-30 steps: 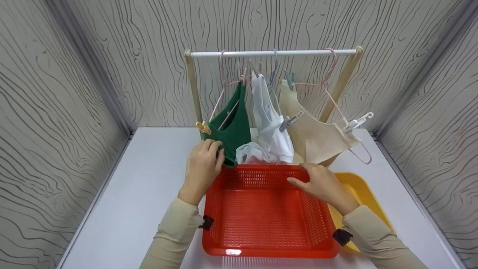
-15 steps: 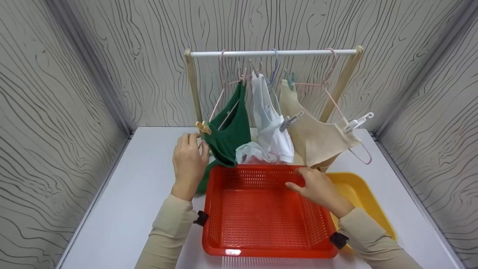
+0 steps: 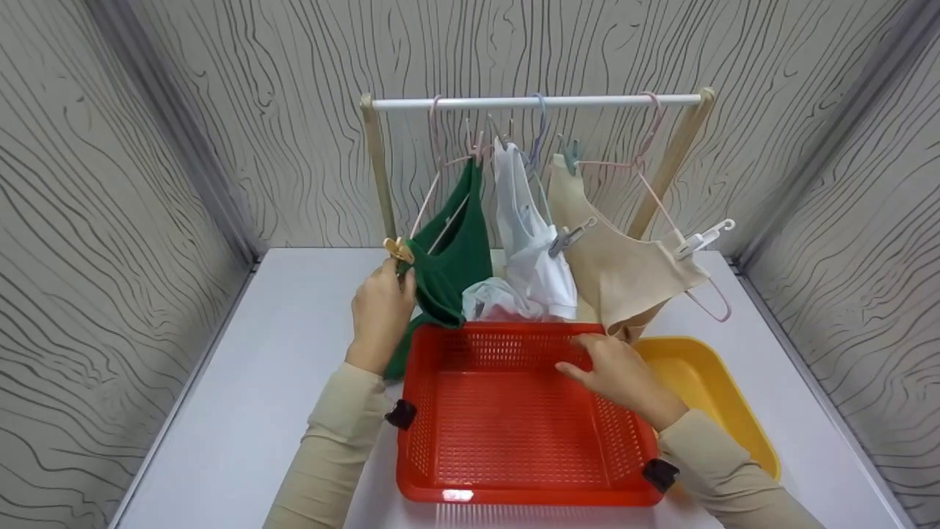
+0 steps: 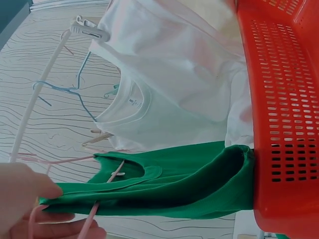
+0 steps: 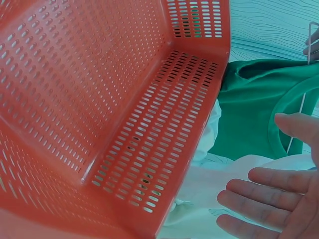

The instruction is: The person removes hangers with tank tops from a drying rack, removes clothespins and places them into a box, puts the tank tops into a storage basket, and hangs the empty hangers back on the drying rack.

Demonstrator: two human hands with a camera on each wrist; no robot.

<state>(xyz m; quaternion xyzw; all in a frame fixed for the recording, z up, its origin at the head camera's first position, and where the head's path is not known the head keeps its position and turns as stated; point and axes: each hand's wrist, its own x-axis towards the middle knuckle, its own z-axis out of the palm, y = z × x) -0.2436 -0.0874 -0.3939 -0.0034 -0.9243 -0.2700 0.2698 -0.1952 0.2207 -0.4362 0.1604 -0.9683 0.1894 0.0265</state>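
One shoulder of a green garment [image 3: 464, 253], hung at the left of a clothes rack [image 3: 481, 103] on a pink hanger [image 4: 88, 220], is pinched just below a yellow peg [image 3: 399, 250] by the left hand [image 3: 381, 312]. Light, limp handling is to be expected of the soft-looking cloth, best gripped at that shoulder, where it is backed by the hanger. Farther right, nothing is held by the right hand [image 3: 620, 371], its fingers spread near the rim of the red basket [image 3: 529, 496]. Whether the peg is touched cannot be told; the garment's lower part is partly hidden behind the basket.
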